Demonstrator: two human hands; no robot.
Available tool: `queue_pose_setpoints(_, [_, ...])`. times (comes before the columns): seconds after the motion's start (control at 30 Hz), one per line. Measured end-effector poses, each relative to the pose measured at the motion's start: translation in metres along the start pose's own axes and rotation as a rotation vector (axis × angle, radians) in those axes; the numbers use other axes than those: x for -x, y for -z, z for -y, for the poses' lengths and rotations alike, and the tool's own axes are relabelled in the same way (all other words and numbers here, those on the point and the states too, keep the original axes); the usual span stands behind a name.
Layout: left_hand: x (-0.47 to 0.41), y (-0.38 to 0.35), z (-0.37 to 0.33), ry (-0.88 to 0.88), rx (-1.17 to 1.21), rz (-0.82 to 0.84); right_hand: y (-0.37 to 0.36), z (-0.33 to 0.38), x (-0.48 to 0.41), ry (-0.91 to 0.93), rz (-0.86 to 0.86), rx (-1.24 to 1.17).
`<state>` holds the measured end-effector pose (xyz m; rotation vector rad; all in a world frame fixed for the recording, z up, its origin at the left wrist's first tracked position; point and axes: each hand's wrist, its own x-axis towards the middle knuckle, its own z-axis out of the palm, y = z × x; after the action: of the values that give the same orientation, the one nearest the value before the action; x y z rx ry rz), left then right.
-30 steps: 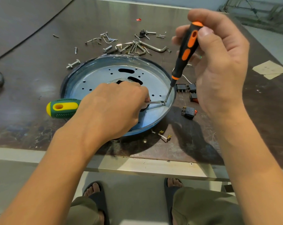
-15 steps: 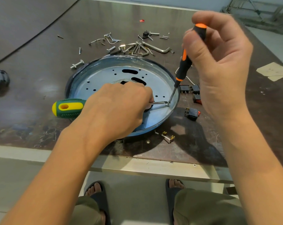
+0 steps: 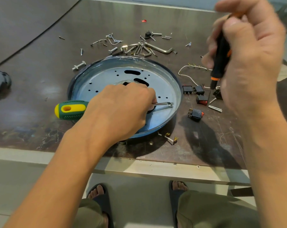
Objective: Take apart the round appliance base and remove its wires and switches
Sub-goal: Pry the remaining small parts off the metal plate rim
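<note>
1. Worn brown counter (image 3: pixel 40 83) with a pale front edge carries the work. The round appliance base (image 3: pixel 106 76) lies near that edge, hollow side up, between my forearms.
2. Left hand (image 3: pixel 121 109): clenched over the green-and-yellow screwdriver (image 3: pixel 70 110). The handle juts out to the left and the metal tip meets the base's inner wall on the right.
3. Right hand (image 3: pixel 251 55): motion-blurred, wrapped around the black-and-orange screwdriver (image 3: pixel 219 63). It is raised clear of the base, above the parts beside it.
4. Parts already out: four black switches (image 3: pixel 195 114) sit just beside the base's right rim, with a white wire (image 3: pixel 187 76) behind them. A heap of loose screws and hex keys (image 3: pixel 139 46) lies beyond the base.
5. Handling, as I judge it:
   - The base is thin pressed sheet metal, stiff and light for its width. It looks glossy enough to skate on the counter under a prying load.
   - I would pin it flat by the plate or grip the rolled rim, keeping fingers off the punched slots, whose edges may be sharp.
   - The switches are rigid plastic and best taken by the body, not the terminals.
   - The wire is limp.
6. Not determinable:
   - The fastener or clip at the left tip. The second bright line beneath it may be only a reflection.
   - The centre opening under my left hand.
   - The base's underside.
   - The right screwdriver's tip, lost in blur.
   - A dark object cut off at the left edge.
</note>
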<state>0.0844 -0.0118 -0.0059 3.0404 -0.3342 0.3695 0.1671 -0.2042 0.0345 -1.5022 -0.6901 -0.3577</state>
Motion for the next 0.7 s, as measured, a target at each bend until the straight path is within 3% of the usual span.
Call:
queue_pose_setpoints(0.13, [0.000, 0.000, 0.000, 0.005, -0.011, 0.020, 0.003, -0.010, 0.004, -0.206, 0.438, 0.642])
queue_pose_setpoints(0.23, [-0.001, 0.001, -0.001, 0.000, -0.005, 0.026, -0.002, -0.017, 0.009, -0.401, 0.655, 0.853])
queue_pose_setpoints(0.57, [-0.001, 0.001, -0.002, 0.006, -0.024, 0.033, -0.020, -0.011, -0.002, -0.510, 0.750, 0.976])
queue_pose_setpoints(0.7, [-0.001, 0.001, -0.002, 0.005, -0.009, 0.017, -0.022, -0.011, -0.002, -0.467, 0.765, 1.017])
